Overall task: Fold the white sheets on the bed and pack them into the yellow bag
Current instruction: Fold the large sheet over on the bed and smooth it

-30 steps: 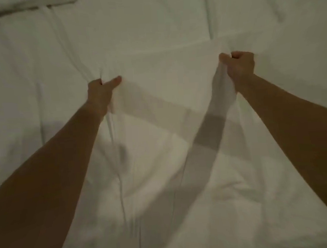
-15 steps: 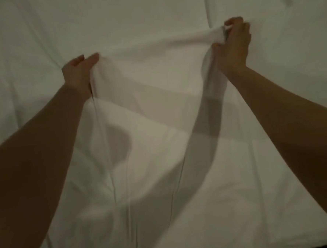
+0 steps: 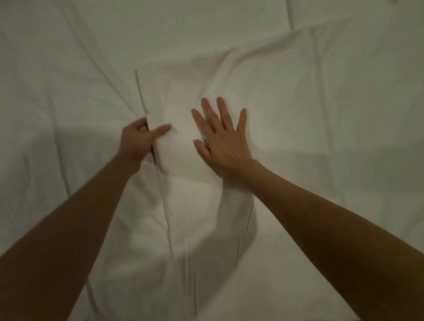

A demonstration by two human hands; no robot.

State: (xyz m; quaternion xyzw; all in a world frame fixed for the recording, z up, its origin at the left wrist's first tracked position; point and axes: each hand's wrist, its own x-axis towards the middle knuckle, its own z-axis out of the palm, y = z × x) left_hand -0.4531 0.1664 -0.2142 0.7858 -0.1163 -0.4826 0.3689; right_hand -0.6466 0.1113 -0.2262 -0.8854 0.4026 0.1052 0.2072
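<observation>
Since half a second ago both hands have come down from holding the cloth up in the air: the folded-over part of the thin white cotton sheet (image 3: 263,82) now lies flat on the bed (image 3: 39,71), where before its top edge hung stretched between two raised fists. At that time the right hand pinched a corner high up; now the right hand (image 3: 223,141) lies palm down on the sheet with its fingers (image 3: 206,108) straight and spread wide apart, holding nothing and only resting on the cloth. The left hand (image 3: 137,140) is lower too and sits at the left edge of the folded layer. Its thumb lies on top of the cloth and its curled fingers go under the edge, so it pinches the fold there. A dark gap shows beneath that lifted edge, just beside the wrist. Both forearms reach in from the lower corners of the head view.

The folded layer reaches from the left hand across and up to the right, with a soft raised edge along its top. It rests on more white bedding that fills the view, creased in long lines. A thin straight seam runs up from the left hand. Motion blur softens the cloth between the forearms.
</observation>
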